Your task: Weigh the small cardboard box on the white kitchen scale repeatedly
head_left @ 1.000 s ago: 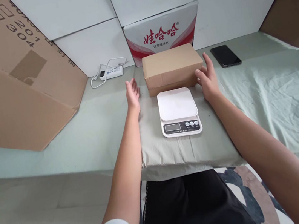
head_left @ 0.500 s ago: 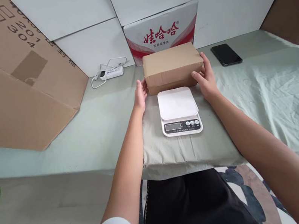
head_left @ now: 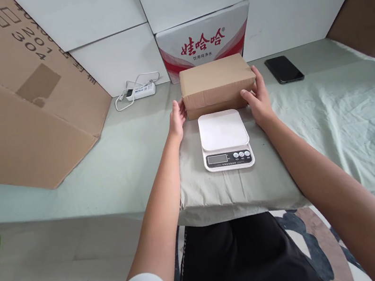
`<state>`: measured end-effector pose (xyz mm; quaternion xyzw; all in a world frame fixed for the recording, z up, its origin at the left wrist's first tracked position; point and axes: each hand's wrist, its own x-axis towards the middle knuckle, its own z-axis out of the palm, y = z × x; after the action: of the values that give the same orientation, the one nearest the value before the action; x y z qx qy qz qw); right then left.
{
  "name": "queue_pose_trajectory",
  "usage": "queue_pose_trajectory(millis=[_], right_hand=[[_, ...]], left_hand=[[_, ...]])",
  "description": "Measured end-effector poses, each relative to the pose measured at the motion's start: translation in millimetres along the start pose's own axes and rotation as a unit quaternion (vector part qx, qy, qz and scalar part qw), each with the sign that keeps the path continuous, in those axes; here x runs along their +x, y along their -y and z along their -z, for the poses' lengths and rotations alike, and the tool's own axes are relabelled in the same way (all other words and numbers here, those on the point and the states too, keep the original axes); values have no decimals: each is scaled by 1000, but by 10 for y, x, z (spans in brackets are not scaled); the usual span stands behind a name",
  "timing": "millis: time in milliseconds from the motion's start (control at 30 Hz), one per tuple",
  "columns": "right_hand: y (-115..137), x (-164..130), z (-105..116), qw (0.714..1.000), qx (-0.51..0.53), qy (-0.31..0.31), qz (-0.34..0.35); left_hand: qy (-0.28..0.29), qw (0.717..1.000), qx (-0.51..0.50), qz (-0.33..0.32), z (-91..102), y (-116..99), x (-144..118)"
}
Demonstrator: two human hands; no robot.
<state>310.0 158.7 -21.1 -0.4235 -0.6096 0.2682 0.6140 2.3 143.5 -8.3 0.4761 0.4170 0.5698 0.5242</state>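
Both hands clasp the plain brown cardboard box [head_left: 217, 85] by its ends, just behind the white digital kitchen scale [head_left: 225, 140].
Left hand [head_left: 177, 119] presses the left end, right hand [head_left: 258, 99] wraps the right end; each grip is closed on the box; it rests on the green-sheeted bench [head_left: 332, 126], apparently unlifted; a lift would need even pressure from both sides.

Scale [head_left: 224, 138]: white, on the cloth, display and buttons at its near edge.
Phone [head_left: 284, 69]: black, flat on the cloth, far right.
Power strip [head_left: 139, 91]: white, with a looped cord, by the wall.
Carton [head_left: 204, 41]: white with red print, against the wall.
Cardboard [head_left: 17, 92]: large brown sheet leaning at the left.
Cloth [head_left: 331, 121]: pale green, wrinkled, over the table.
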Motion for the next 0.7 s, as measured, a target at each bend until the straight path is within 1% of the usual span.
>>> queue_pose_trajectory(millis=[200, 400, 633, 700], right_hand=[[-52, 11, 6, 1000, -3, 16, 13], [-17, -20, 22, 999, -14, 30, 21], [-17, -2, -1, 999, 0, 25, 21], [-10, 1, -13, 999, 4, 29, 25]], left_hand=[[-6, 1000, 15, 11, -33, -49, -29], [7, 999, 36, 8, -48, -114, -95], [16, 999, 36, -4, -11, -26, -37], [16, 999, 41, -20, -13, -3, -37]])
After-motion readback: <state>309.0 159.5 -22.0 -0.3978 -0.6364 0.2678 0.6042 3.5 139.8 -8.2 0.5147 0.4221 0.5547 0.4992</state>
